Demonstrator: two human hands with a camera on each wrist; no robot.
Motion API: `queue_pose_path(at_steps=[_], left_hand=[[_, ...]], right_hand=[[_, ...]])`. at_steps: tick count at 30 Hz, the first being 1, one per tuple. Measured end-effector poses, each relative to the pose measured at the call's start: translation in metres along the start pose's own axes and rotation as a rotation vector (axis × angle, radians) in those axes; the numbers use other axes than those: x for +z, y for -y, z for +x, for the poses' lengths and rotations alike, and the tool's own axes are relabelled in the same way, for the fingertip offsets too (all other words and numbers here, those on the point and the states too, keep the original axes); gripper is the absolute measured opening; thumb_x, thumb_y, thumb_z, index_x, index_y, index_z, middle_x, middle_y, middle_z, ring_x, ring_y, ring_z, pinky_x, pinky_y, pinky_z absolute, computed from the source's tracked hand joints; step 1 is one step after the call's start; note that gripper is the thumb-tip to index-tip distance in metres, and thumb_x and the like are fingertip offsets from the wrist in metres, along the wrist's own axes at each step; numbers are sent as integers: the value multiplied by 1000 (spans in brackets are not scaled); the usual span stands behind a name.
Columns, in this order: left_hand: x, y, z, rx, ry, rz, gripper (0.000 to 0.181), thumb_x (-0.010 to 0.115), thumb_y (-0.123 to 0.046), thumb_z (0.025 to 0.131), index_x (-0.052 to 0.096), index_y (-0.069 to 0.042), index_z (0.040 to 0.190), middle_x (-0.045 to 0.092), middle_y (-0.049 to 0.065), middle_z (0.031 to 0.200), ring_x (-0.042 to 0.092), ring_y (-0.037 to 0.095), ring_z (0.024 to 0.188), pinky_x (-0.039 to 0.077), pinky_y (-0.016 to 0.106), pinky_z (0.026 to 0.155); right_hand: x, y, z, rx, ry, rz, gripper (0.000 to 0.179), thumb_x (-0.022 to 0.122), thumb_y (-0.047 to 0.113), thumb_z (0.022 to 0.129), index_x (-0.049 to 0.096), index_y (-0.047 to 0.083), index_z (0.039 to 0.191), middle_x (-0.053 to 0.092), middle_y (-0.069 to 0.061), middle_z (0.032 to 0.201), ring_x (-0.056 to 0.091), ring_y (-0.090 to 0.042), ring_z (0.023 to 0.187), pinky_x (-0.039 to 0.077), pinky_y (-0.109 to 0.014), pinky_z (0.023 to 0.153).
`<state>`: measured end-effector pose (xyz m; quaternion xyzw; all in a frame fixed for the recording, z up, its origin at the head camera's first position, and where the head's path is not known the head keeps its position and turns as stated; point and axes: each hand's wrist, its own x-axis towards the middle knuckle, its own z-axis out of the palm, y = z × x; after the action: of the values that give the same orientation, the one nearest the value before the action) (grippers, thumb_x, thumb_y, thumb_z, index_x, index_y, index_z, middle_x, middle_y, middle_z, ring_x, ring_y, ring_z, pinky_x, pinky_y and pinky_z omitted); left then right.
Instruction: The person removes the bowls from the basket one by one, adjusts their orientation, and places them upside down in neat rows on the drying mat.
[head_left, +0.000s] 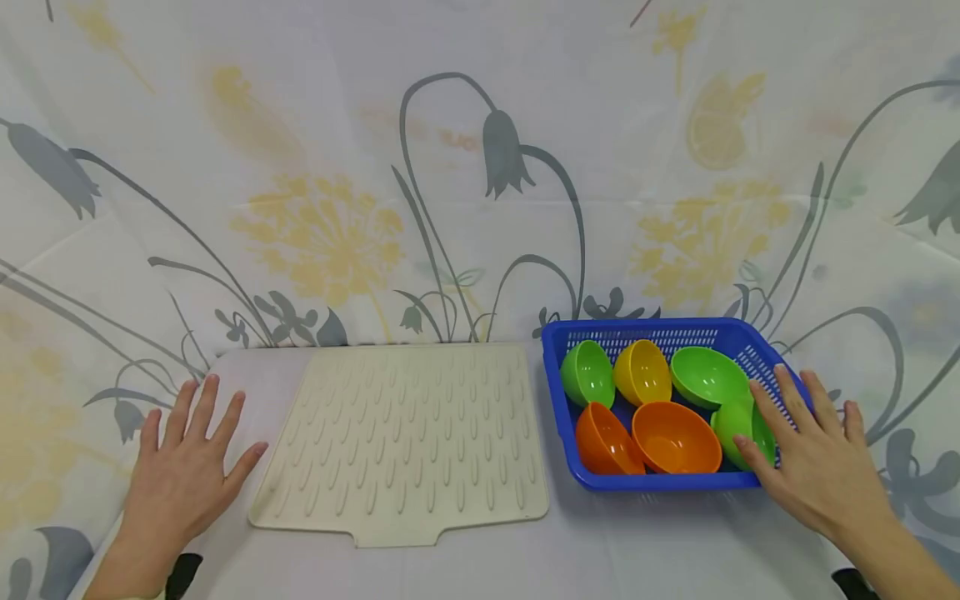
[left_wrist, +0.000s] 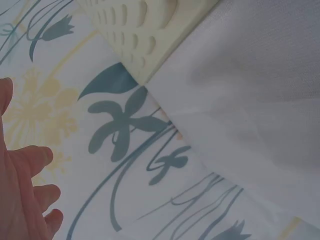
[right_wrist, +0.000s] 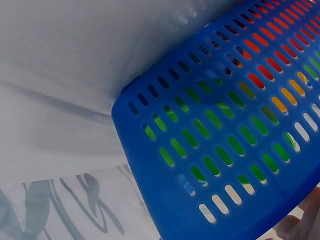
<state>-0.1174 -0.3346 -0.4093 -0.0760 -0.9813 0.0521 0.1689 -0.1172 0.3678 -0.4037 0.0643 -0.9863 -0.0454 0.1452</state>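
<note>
While the left hand (head_left: 183, 475) hovers or rests, I cannot tell which, at the left edge of the white worktop (head_left: 600, 550), its fingers are straight, spread and released. Likewise spread and grasping nothing, the right hand (head_left: 821, 458) lies over the right end of the blue basket (head_left: 667, 482); whether it touches is unclear. Between the hands, the cream board (head_left: 408, 433), matte and covered with short raised ribs, points its tab toward the near edge; its longer side runs left to right, and its far side follows the worktop's far edge.

Just beside it, toward the far right corner, sits the basket, glossy and slotted, its long axis also left to right. Inside, nearest, are two shiny orange bowls (head_left: 677, 437), the left one tipped, the right one facing up, and a green bowl (head_left: 742, 429) partly covered by fingers. Behind them stand a tilted green bowl, a tilted yellow bowl (head_left: 642, 373) and another green bowl facing upward. Beyond the far edge hangs floral cloth (head_left: 322, 233).
</note>
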Motion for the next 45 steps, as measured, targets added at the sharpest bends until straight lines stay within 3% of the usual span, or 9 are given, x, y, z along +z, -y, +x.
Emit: queue_pose_path(at_steps=[7,14,21,23,26,30,35,39,45], left_hand=[[1,-3,1,15,-22,-69,67,55,-48,97,45,-2,146,25,24,159,14,40,147,10,66,113],[5,-14,4,-25,-37,-212,47,58,-36,100,61,2,128,55,28,134,47,47,123,35,63,101],[17,-14,13,-188,132,-333,46,57,-37,100,62,0,127,63,29,119,60,47,102,50,63,72],[23,-9,16,-218,169,-373,49,54,-39,101,61,0,129,63,30,117,63,46,98,51,61,68],[34,-3,20,-259,215,-433,54,49,-44,103,58,1,132,63,31,120,64,45,99,50,58,68],[45,2,26,-296,260,-507,57,47,-45,103,54,3,134,60,29,127,61,45,109,49,58,75],[55,4,32,-322,253,-600,53,49,-41,103,55,3,133,59,27,130,59,45,111,50,56,80],[59,5,37,-350,265,-637,53,48,-42,103,56,2,133,58,27,130,57,44,112,49,55,82],[66,4,46,-342,292,-686,54,54,-38,102,52,5,135,58,28,128,56,45,112,48,56,86]], right_hand=[[-1,-1,0,-32,-10,25,80,51,50,99,22,5,158,10,-25,162,-14,-35,149,-16,-55,114],[-6,-1,4,-41,-20,152,58,53,40,101,54,-6,137,44,-35,142,26,-48,141,6,-56,119],[-20,5,18,49,44,357,50,54,35,102,60,-6,130,57,-35,126,50,-58,113,40,-74,87],[-25,6,21,71,58,418,49,53,34,103,60,-6,131,64,-33,113,59,-52,91,50,-65,73],[-32,8,27,102,83,495,49,49,34,105,59,-7,131,64,-35,111,61,-46,82,52,-57,65],[-41,8,37,132,142,567,53,43,36,107,56,-6,135,54,-39,128,55,-55,103,49,-67,76],[-52,15,52,116,212,637,55,36,40,108,53,-2,140,52,-34,135,52,-53,112,50,-64,79],[-57,28,69,107,299,792,60,34,45,108,50,1,144,54,-28,137,48,-49,126,43,-65,97],[-57,48,95,84,376,950,62,33,46,108,48,-1,144,54,-26,138,48,-43,129,42,-59,102]])
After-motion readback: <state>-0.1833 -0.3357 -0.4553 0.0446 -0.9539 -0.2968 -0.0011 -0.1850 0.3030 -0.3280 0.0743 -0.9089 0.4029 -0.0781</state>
